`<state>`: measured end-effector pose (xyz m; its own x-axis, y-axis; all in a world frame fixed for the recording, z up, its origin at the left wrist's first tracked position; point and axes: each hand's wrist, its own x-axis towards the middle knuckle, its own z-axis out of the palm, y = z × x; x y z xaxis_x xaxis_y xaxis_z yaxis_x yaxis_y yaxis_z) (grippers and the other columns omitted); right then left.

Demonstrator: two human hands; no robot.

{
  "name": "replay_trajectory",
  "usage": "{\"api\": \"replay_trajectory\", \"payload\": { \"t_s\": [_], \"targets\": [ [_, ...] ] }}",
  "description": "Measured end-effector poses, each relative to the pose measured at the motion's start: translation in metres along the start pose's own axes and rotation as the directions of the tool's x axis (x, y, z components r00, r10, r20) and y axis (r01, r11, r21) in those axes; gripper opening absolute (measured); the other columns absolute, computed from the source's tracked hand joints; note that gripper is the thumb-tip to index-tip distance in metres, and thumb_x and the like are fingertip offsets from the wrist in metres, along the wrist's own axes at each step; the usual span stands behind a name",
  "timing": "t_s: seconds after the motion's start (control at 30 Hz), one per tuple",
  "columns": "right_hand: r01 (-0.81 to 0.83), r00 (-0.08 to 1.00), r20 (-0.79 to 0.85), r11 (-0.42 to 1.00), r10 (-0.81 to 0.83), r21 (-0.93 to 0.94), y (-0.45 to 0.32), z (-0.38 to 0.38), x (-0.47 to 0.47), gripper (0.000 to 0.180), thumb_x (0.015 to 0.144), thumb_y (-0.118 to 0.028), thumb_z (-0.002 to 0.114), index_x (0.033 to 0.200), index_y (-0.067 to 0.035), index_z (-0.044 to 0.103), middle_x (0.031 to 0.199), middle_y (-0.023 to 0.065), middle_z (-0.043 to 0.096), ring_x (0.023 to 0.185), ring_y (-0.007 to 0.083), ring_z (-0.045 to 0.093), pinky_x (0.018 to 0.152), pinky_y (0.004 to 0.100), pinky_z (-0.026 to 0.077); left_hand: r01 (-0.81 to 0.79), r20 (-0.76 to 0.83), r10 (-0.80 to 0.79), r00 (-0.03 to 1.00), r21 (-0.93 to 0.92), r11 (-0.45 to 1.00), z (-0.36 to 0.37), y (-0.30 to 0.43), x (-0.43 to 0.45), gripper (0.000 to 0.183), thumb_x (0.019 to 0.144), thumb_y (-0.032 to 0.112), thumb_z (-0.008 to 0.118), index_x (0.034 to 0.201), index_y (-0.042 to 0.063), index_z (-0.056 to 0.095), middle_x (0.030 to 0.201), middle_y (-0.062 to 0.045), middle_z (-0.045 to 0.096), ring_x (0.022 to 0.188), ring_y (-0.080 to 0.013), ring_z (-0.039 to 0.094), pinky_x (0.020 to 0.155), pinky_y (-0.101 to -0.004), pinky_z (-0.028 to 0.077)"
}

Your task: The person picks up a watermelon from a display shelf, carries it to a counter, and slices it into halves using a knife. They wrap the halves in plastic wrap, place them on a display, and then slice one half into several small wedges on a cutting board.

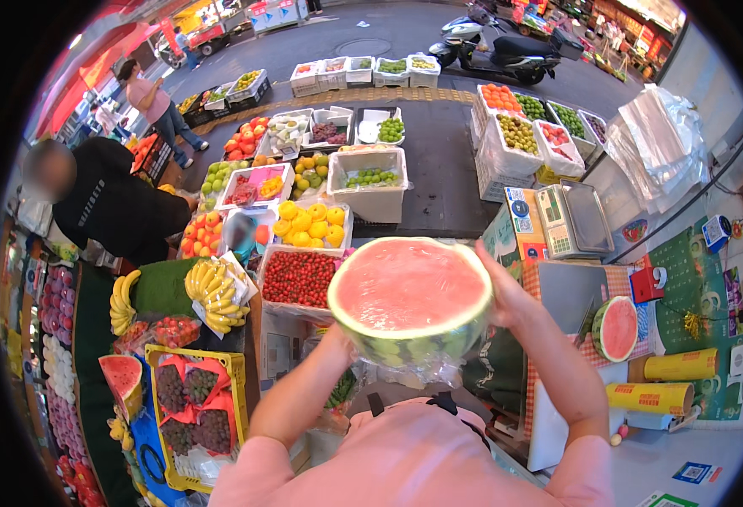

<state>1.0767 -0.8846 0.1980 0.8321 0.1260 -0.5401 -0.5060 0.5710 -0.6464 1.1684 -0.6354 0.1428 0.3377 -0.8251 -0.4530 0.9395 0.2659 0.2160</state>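
A large cut watermelon half (pixel 411 288), wrapped in clear plastic film, is held up in front of my chest with its red face upward. My left hand (pixel 339 342) supports it from the lower left, the fingers hidden beneath the rind. Along the right side of the rind presses my right hand (pixel 500 288). Loose film bunches under the melon. Just beyond it, to the left, stands a white box of small red fruit (pixel 298 277). Another cut watermelon piece (pixel 615 329) rests on the checkered counter at my right.
Left are banana bunches (pixel 217 295), a yellow crate of grapes (pixel 239 405) and a watermelon wedge (pixel 122 380). A person in black (pixel 124 190) bends over the fruit display. On the right stand a weighing scale (pixel 559 218) and yellow rolls (pixel 650 397). A scooter (pixel 504 47) is parked beyond the boxes.
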Motion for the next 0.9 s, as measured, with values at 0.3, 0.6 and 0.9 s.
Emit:
{"api": "replay_trajectory", "payload": {
  "t_s": [0.3,0.6,0.9],
  "targets": [
    [0.615,0.390,0.444,-0.131,-0.807,-0.778,-0.013,0.100,-0.067,0.083,0.101,-0.048,0.050,0.154,0.009,0.021,0.159,0.0297,0.024,0.149,0.0414,0.024,0.122,0.0458,0.019,-0.372,0.129,0.398,0.908,-0.187,0.909,-0.011,-0.047,-0.027,0.062,0.104,0.051,0.041,0.147,0.007,0.045,0.148,-0.017,0.050,0.131,-0.0264,0.055,0.103,-0.0463,0.052],
    [0.796,0.604,0.107,0.593,-0.789,-0.123,0.077,0.017,0.021,0.066,0.105,-0.040,0.035,0.148,0.009,0.036,0.149,0.0211,0.045,0.137,0.0295,0.045,0.116,0.0396,0.033,-0.617,0.043,0.660,0.750,-0.314,0.721,-0.025,-0.083,-0.024,0.061,0.104,0.050,0.042,0.148,0.007,0.044,0.149,-0.016,0.049,0.132,-0.0263,0.054,0.104,-0.0459,0.051],
    [0.663,0.634,0.673,0.716,-0.381,-0.219,-0.004,0.073,0.038,0.051,0.108,-0.026,0.034,0.142,0.010,0.047,0.139,0.0173,0.057,0.124,0.0223,0.057,0.109,0.0332,0.039,-0.778,-0.086,0.800,0.594,-0.311,0.545,-0.017,-0.123,-0.054,0.060,0.104,0.048,0.042,0.149,0.008,0.043,0.149,-0.015,0.049,0.132,-0.0263,0.053,0.105,-0.0455,0.050]
  ]
}}
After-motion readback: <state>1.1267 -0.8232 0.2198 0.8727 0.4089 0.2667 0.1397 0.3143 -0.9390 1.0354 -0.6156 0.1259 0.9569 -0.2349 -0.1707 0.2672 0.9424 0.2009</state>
